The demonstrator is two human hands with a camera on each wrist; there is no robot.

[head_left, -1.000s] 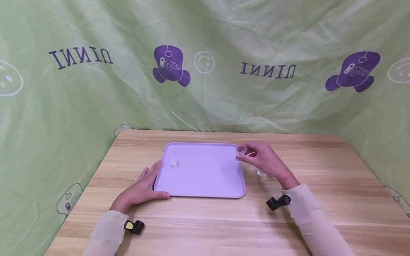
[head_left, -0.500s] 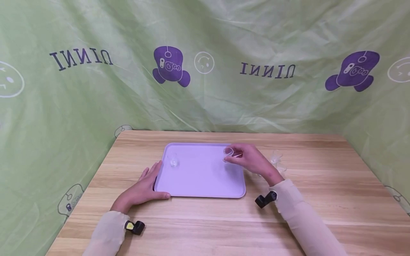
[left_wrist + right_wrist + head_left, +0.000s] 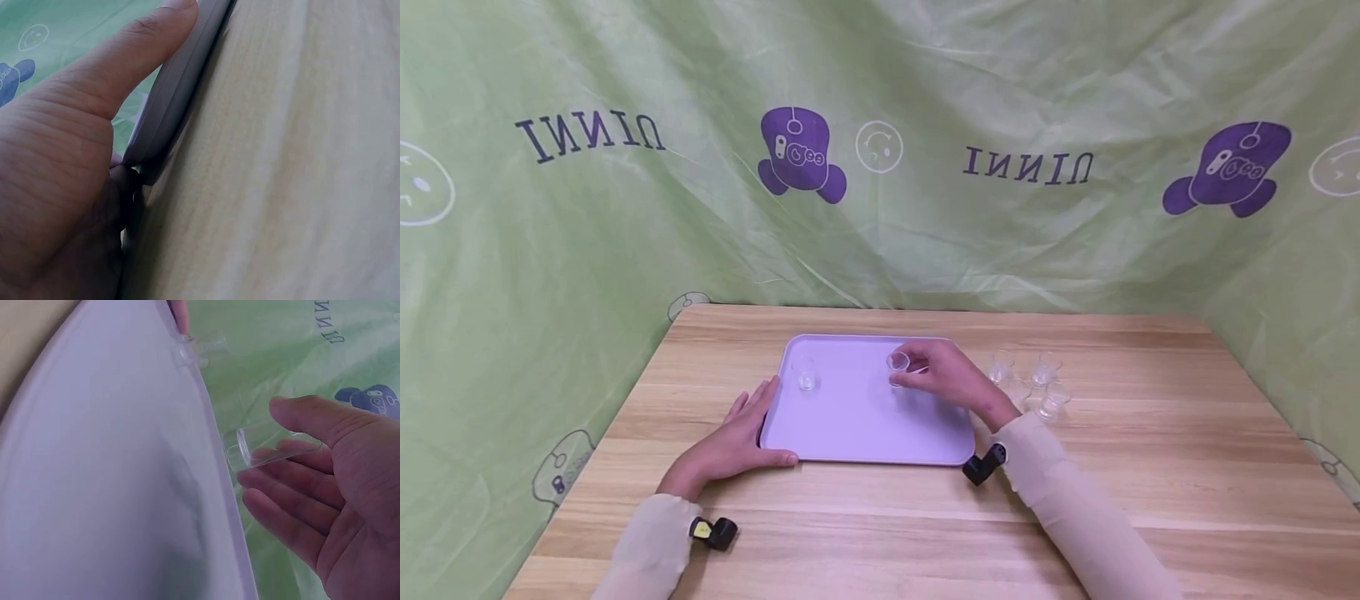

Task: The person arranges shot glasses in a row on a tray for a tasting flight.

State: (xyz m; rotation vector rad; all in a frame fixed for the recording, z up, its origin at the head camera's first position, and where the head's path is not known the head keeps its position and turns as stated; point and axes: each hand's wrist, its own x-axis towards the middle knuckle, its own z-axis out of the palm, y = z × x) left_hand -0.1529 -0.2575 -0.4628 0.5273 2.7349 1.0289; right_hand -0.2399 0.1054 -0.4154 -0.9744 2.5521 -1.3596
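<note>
Cup (image 3: pixel 896 367) upright, pinched in right hand (image 3: pixel 951 377) over tray (image 3: pixel 857 429); second cup (image 3: pixel 806 377) stands leftward, nearer left hand (image 3: pixel 735 442), spread against tray corner.

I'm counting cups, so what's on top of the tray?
One cup stands toward the left of the tray. The right hand holds another cup over it; whether that one touches is unclear. The head view cannot show the patch that hand covers.

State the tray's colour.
The tray is a plain light purple; the head view shows it best.
</note>
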